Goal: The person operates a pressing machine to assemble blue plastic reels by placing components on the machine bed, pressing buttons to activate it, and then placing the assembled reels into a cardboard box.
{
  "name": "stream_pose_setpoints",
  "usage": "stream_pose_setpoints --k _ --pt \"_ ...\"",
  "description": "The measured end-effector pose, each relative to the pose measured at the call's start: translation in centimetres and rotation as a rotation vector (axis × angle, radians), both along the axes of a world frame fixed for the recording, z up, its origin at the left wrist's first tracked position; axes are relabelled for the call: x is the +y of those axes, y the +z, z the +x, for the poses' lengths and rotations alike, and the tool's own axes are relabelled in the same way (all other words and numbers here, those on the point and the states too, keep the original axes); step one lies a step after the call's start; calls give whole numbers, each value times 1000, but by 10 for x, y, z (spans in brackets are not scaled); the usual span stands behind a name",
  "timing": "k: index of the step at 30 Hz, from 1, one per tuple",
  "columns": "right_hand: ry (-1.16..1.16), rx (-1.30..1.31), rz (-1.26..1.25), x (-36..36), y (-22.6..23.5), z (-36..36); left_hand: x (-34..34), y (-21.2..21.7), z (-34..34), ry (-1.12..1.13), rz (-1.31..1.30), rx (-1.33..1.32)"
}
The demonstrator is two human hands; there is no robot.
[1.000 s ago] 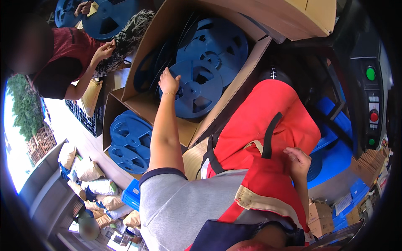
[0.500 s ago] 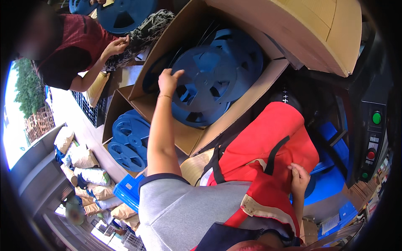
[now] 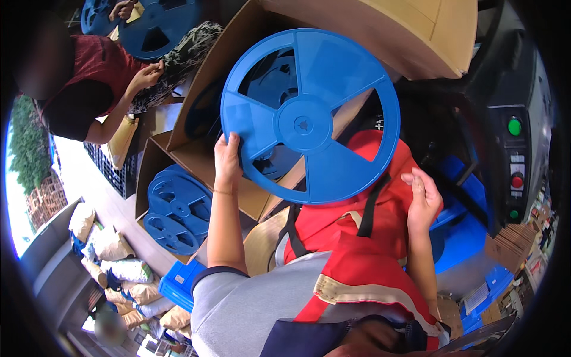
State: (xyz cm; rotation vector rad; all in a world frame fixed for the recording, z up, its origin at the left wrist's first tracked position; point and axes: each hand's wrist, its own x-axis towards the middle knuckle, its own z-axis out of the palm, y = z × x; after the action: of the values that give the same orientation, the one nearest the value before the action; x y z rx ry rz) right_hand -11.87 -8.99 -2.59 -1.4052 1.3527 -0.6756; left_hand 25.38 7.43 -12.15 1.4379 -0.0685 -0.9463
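My left hand (image 3: 228, 159) is closed on the left rim of a large blue plastic reel (image 3: 304, 126). The reel is lifted over my red apron (image 3: 380, 223) and the near edge of a cardboard box (image 3: 194, 122), its round flange turned up to me. Wide openings between its spokes show more blue reels (image 3: 279, 80) inside the box. My right hand (image 3: 423, 202) is raised just beyond the reel's lower right rim, apart from it, fingers loosely curled and nothing visible in them.
Left of my arm, a smaller cardboard box holds several blue reels (image 3: 178, 199). Another person (image 3: 104, 77) sits at upper left beside more reels. A machine panel with green and red buttons (image 3: 516, 172) stands at right. Filled sacks (image 3: 113, 247) lie at lower left.
My left hand has taken hold of a reel and lifted it out of the box toward me. My right hand has risen from my apron toward the reel's rim.
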Motion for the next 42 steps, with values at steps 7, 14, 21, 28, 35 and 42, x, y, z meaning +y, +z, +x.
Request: stream_pose_setpoints --k 7,14,21,28,35,42 --pt "50 -144 -262 7 21 9 6 34 -54 132 -49 141" --pt "351 168 -748 -5 58 -6 9 38 -53 -141 129 170" --pt "1523 830 -660 1 93 10 -113 31 -91 -1045 149 112" --pt "1690 918 22 -25 67 9 -171 -19 -171 -1414 -55 323" --pt "1554 695 194 -24 19 -25 -164 -38 -172 -1170 171 -187" --pt "1061 613 150 -27 6 -74 -134 -183 -42 -235 894 -1148"
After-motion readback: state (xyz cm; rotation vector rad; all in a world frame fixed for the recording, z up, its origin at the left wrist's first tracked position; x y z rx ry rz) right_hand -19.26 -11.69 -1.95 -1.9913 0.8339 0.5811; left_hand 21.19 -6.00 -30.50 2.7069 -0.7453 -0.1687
